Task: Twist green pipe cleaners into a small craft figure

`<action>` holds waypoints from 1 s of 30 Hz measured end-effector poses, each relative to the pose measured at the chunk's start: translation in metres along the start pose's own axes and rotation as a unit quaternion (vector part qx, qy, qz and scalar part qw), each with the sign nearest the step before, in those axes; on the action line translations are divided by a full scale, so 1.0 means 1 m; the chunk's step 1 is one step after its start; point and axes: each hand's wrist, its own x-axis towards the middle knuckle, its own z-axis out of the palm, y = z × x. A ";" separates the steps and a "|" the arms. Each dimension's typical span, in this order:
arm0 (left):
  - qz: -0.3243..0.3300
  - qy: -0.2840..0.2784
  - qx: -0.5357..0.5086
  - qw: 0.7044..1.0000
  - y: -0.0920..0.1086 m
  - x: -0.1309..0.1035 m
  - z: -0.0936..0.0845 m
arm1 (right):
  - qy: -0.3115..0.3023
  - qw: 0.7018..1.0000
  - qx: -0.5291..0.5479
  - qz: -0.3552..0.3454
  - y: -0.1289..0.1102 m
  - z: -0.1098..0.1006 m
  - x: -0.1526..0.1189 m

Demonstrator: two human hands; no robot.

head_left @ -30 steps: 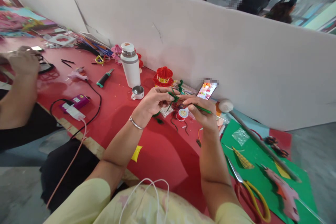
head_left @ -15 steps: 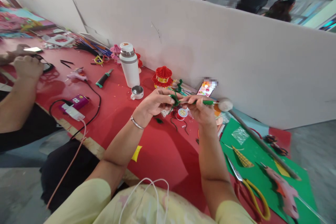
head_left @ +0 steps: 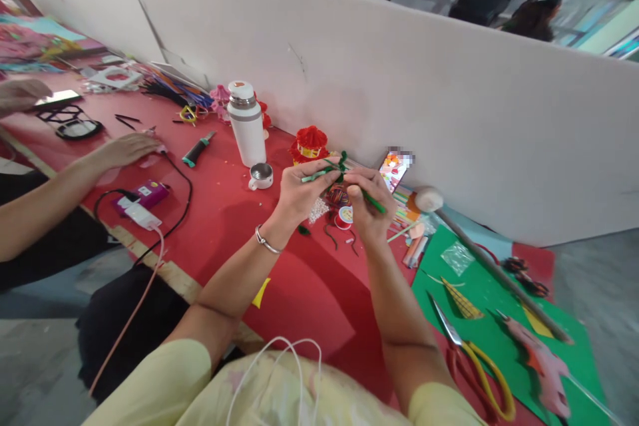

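Pale yellow short sleeves [head_left: 164,373], silver bangle [head_left: 267,243] on left wrist, white cord [head_left: 279,359] at chest

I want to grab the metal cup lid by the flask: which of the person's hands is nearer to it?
Left. The left hand is just right of the metal cup lid, pinching the green pipe cleaner; the right hand is farther right, beyond it.

my left hand [head_left: 299,190] and right hand [head_left: 367,203] pinch a fuzzy green pipe cleaner [head_left: 327,173] | above red bench [head_left: 299,293] | white steel flask [head_left: 247,123] behind
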 end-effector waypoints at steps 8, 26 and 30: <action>-0.222 -0.052 -0.107 0.968 0.001 0.003 -0.006 | 0.001 0.997 0.005 -0.078 0.007 0.001 -0.001; -0.226 -0.102 0.007 0.969 0.019 0.015 -0.032 | -0.121 0.988 0.059 0.073 -0.006 -0.030 0.021; -0.204 -0.116 0.044 0.971 0.020 0.016 -0.037 | -0.148 0.985 0.064 0.067 -0.013 -0.033 0.022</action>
